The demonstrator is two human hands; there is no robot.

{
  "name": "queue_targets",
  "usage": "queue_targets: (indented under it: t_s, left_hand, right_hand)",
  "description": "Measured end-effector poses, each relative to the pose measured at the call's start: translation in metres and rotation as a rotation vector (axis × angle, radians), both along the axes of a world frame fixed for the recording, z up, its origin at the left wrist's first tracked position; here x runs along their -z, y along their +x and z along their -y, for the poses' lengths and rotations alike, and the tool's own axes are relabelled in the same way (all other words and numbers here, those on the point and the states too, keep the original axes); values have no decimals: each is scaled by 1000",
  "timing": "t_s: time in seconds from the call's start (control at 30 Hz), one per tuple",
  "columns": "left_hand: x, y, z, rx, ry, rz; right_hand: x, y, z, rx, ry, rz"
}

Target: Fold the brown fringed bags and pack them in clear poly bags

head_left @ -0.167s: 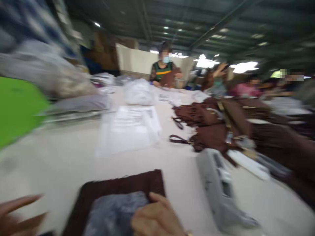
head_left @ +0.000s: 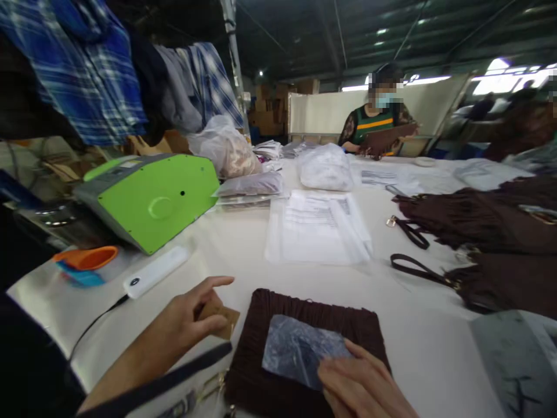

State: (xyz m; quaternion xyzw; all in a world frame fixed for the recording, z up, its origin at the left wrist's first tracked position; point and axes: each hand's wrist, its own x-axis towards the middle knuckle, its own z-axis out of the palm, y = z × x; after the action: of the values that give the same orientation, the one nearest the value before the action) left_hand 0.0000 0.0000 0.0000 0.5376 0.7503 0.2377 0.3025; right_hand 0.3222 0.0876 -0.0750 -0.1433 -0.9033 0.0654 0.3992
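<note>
Both hands at brown pouch, lower ctr

R hand (head_left: 361,380), bottom of frame just R of ctr, rests on the R end of a clear plastic packet (head_left: 296,348) — fingertips touching it, but can't tell if they pinch it or just press. Packet lies flat on top of the brown pouch (head_left: 250,374), gathered cloth, lower ctr of frame on the white table (head_left: 226,249). L hand (head_left: 202,310), lower L of ctr, is just beside the pouch's L edge: thumb & index spread apart, tan card (head_left: 230,320) at the thumb; can't tell if it's gripped. Dark strap (head_left: 187,371) w/ gold clasp (head_left: 212,386) below L hand, bottom L.

Around: white device (head_left: 156,271) w/ cable, mid-L; green machine (head_left: 169,180) above it; papers (head_left: 311,226) in clear sleeve, ctr; brown bags (head_left: 509,278) w/ wrist loops, far R; gray box (head_left: 505,360), lower R. Co-worker (head_left: 375,125) — upper R — holds a brown piece (head_left: 385,139).
</note>
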Motion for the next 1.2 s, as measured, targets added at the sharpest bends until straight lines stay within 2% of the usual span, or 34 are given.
queue_targets:
  t_s: [0.07, 0.2, 0.43, 0.6, 0.67, 0.73, 0.83, 0.93, 1.0, 1.1, 1.2]
  left_hand:
    - [1, 2, 5, -11, 29, 96]
    - [12, 17, 2, 99, 82, 258]
    - [26, 26, 11, 236, 138, 406]
    - [26, 38, 10, 227, 219, 479]
    - [28, 35, 15, 170, 270, 415]
    - [34, 23, 29, 102, 284, 243]
    - [52, -2, 65, 54, 164, -55]
    - [74, -23, 106, 26, 29, -228]
    - [88, -29, 126, 25, -21, -336]
    - [99, -25, 140, 43, -52, -454]
    - [97, -17, 138, 66, -20, -514]
  right_hand:
    - [-14, -10, 3, -30, 36, -47]
    - [-38, -41, 26, -31, -129, -55]
    - [-35, -91, 50, 96, -487, -57]
    - [-42, -111, 50, 89, -824, 3]
    - [-44, -115, 43, 122, -927, -23]
    - [-43, -116, 34, 195, -995, -60]
    - [-36, -119, 18, 308, -952, -30]
    - [-26, -125, 8, 419, -789, 123]
    - [-21, -128, 6, 463, -710, 192]
    - [-20, -127, 8, 496, -566, 223]
    - [-27, -115, 16, 476, -387, 217]
